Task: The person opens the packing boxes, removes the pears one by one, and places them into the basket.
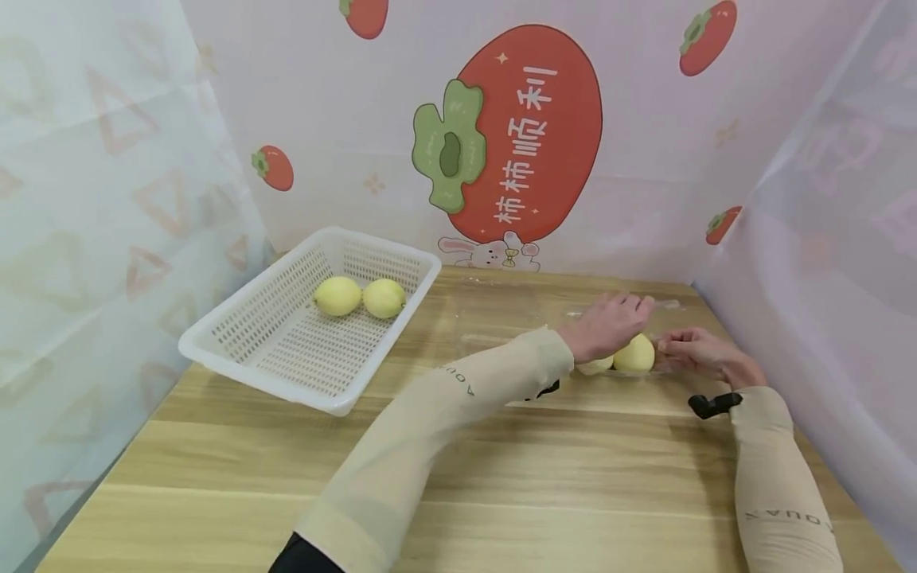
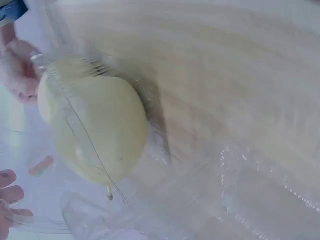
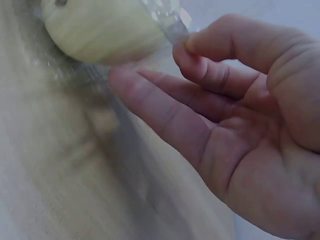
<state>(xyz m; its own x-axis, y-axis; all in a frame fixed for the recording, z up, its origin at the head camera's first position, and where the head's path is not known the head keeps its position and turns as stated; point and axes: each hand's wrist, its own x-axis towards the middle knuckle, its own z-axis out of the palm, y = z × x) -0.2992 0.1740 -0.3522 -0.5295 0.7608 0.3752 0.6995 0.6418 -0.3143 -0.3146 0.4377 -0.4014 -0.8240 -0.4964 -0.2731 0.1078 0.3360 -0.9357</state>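
Note:
Two pale yellow pears (image 1: pixel 634 355) sit in a clear plastic box (image 1: pixel 623 374) at the back right of the table. In the left wrist view, a stem shows on the nearer pear (image 2: pixel 102 130), with clear plastic running across it. My right hand (image 1: pixel 698 350) pinches a clear plastic edge of the box between thumb and forefinger, close beside a pear; its other fingers (image 3: pixel 165 110) are extended. Over the box reaches my left hand (image 1: pixel 605 325), its fingers loosely bent above the far side near the plastic. Its palm is hidden.
A white perforated basket (image 1: pixel 286 390) stands at the left with two yellow fruits (image 1: pixel 338 296) inside. Left of the box lies a clear plastic lid (image 1: pixel 494 310), spread flat. Printed cloth walls (image 1: pixel 645 199) border the wooden table (image 1: pixel 501 493) at the back and sides.

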